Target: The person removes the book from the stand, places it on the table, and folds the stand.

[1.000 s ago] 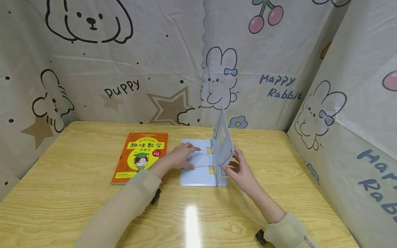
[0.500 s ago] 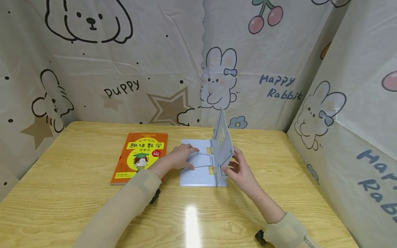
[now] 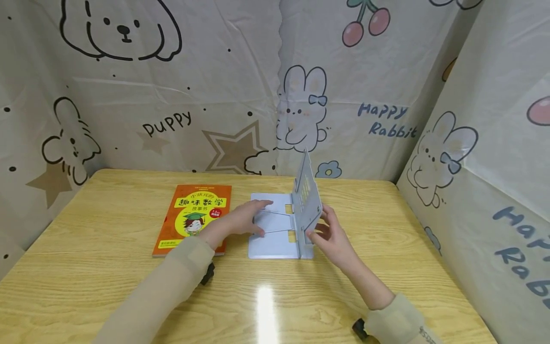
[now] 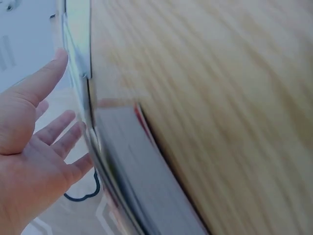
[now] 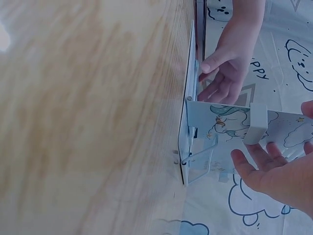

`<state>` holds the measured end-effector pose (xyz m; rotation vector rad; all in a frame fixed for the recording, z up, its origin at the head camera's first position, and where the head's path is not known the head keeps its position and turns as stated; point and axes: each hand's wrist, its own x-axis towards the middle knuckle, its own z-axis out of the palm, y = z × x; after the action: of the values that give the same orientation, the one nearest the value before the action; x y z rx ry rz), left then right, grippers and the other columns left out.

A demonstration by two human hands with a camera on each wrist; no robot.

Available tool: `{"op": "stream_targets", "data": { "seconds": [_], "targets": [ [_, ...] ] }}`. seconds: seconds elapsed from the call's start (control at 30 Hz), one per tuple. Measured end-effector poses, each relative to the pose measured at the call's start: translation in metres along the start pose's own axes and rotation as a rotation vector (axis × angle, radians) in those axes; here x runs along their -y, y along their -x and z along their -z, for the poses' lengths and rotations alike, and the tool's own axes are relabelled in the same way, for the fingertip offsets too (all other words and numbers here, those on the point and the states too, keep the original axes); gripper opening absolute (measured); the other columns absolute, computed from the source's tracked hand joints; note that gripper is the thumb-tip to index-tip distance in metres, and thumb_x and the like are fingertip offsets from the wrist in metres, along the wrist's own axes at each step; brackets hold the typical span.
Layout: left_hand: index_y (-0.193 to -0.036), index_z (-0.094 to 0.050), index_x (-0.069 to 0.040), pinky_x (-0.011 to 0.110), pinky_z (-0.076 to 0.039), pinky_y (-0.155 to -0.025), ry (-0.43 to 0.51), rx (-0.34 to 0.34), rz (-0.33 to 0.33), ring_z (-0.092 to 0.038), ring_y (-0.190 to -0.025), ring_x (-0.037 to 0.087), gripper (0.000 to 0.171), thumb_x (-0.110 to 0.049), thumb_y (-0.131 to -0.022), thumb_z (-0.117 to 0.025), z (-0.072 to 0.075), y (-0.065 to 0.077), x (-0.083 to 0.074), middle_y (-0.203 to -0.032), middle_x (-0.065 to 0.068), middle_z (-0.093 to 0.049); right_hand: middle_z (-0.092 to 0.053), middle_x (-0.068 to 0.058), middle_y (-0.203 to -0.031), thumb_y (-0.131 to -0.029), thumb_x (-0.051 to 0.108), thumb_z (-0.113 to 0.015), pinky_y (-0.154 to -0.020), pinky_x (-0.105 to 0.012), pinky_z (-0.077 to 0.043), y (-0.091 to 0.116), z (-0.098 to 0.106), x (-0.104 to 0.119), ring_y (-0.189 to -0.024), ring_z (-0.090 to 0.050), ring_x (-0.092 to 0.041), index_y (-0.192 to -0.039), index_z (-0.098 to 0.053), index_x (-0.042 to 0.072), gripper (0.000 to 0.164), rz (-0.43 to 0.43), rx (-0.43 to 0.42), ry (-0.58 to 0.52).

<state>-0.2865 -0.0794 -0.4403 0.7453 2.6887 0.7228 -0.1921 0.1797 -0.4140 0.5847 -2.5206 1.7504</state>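
Note:
A pale blue metal book stand (image 3: 270, 247) lies with its base flat on the table, its slotted panel (image 3: 307, 198) standing upright. A thin wire prop (image 3: 277, 213) lies across the base. My left hand (image 3: 242, 219) hovers at the base's left side, fingers loosely spread and nothing between them, as the left wrist view also shows. My right hand (image 3: 336, 238) holds the panel's near edge, thumb at the lower corner and fingers reaching behind. In the right wrist view, a cartoon unicorn (image 5: 230, 120) decorates the panel, and a white clip (image 5: 257, 123) projects from it.
An orange children's book (image 3: 172, 224) with Chinese lettering lies left of the stand, partly under my left forearm in the head view. A cartoon-printed cloth (image 3: 240, 71) hangs behind the wooden table (image 3: 107, 286) and along its sides.
My left hand has drawn back slightly to the left, away from the wire prop. The right hand and the upright panel stay nearly where they were.

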Motion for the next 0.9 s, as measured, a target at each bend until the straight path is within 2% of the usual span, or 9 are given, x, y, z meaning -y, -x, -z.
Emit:
{"op": "stream_targets", "data": {
  "seconds": [0.2, 0.33, 0.5, 0.9],
  "targets": [
    [-0.147, -0.033, -0.015, 0.046, -0.027, -0.113, 0.102, -0.044, -0.014, -0.031, -0.138, 0.029, 0.086, -0.023, -0.076, -0.08, 0.009, 0.011, 0.003, -0.15, 0.009, -0.035, -0.034, -0.019, -0.145, -0.092, 0.007, -0.058, -0.097, -0.052, -0.044, 0.0, 0.0, 0.0, -0.118, -0.051, -0.04, -0.145, -0.023, 0.023, 0.067, 0.0, 0.009, -0.011],
    [-0.147, -0.033, -0.017, 0.048, -0.029, -0.111, 0.151, -0.083, 0.02, -0.032, -0.137, 0.029, 0.084, -0.022, -0.077, -0.079, 0.017, 0.019, -0.002, -0.15, 0.008, -0.034, -0.034, -0.019, -0.145, -0.091, 0.006, -0.058, -0.097, -0.051, -0.045, 0.0, 0.0, 0.0, -0.118, -0.051, -0.039, -0.145, -0.022, 0.023, 0.067, -0.006, 0.011, -0.006],
    [-0.146, -0.034, -0.016, 0.048, -0.032, -0.11, 0.161, -0.151, 0.04, -0.034, -0.136, 0.028, 0.08, -0.026, -0.079, -0.077, 0.027, 0.03, -0.011, -0.149, 0.006, -0.036, -0.034, -0.02, -0.145, -0.091, 0.006, -0.058, -0.096, -0.05, -0.045, -0.001, -0.001, 0.001, -0.118, -0.051, -0.04, -0.145, -0.024, 0.022, 0.066, 0.0, 0.007, -0.007],
    [-0.147, -0.031, -0.014, 0.049, -0.033, -0.109, 0.169, -0.291, 0.004, -0.036, -0.135, 0.03, 0.08, -0.032, -0.081, -0.074, 0.056, 0.058, -0.041, -0.149, 0.008, -0.036, -0.043, -0.021, -0.137, -0.089, 0.005, -0.061, -0.095, -0.051, -0.046, -0.004, -0.006, 0.007, -0.115, -0.055, -0.038, -0.143, -0.028, 0.02, 0.065, -0.016, -0.009, 0.038]
  ]
}}
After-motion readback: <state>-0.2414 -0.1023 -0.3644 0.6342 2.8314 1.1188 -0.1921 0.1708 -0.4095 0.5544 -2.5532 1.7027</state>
